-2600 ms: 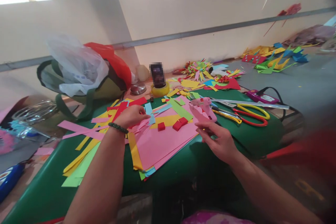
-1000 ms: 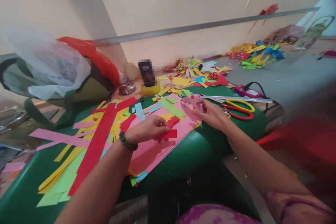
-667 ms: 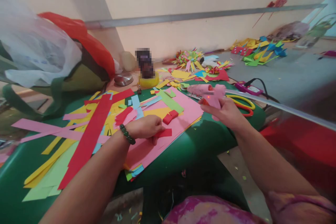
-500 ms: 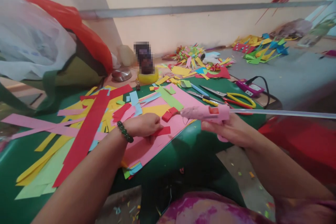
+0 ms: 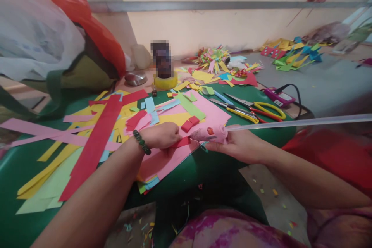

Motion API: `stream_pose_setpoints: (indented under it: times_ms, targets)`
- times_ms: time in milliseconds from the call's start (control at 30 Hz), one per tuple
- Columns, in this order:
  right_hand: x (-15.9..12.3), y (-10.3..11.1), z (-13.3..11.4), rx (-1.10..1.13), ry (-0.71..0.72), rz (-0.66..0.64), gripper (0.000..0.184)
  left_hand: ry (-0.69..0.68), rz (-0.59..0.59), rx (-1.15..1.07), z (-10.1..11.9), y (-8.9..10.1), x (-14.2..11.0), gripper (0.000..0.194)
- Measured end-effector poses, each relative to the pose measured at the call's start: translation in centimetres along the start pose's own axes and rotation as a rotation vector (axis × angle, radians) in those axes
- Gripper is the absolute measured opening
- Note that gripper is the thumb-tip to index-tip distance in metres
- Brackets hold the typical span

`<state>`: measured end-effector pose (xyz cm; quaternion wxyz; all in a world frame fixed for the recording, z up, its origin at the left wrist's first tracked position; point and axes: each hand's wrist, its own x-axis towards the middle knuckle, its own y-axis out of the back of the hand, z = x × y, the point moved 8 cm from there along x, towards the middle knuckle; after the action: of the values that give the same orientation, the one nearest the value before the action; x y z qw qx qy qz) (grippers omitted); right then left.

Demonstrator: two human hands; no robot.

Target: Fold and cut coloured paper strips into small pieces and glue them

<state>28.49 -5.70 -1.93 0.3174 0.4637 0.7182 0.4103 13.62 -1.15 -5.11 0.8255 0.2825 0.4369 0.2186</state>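
My left hand (image 5: 165, 135), with a dark green bead bracelet (image 5: 141, 142) at its wrist, is closed on a small red paper strip (image 5: 182, 142) over a pink paper sheet (image 5: 171, 162). My right hand (image 5: 241, 145) grips a pink hot glue gun (image 5: 210, 133), whose nozzle is at the free end of that strip. A long clear glue stick (image 5: 290, 123) sticks out of the gun's back. Just beyond the nozzle lies a folded red paper piece (image 5: 190, 123). The fingertips of my left hand are partly hidden.
Paper strips, a long red one (image 5: 94, 143) among them, cover the left of the green surface (image 5: 221, 174). Scissors (image 5: 255, 106) and a yellow cutter (image 5: 235, 111) lie beyond my right hand. Behind stand a yellow tape roll (image 5: 165, 82) and a purple power socket (image 5: 279, 97).
My right hand has brought the glue gun left and slightly down, so its nozzle now meets the end of the red strip. My left hand stays on the strip.
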Motion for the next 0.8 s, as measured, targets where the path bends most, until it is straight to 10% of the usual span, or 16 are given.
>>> stream_pose_setpoints:
  times_ms: [800]
  targets:
    - [-0.9, 0.3, -0.6, 0.075, 0.071, -0.037, 0.034, 0.006, -0.009, -0.03, 0.6, 0.0, -0.4, 0.04]
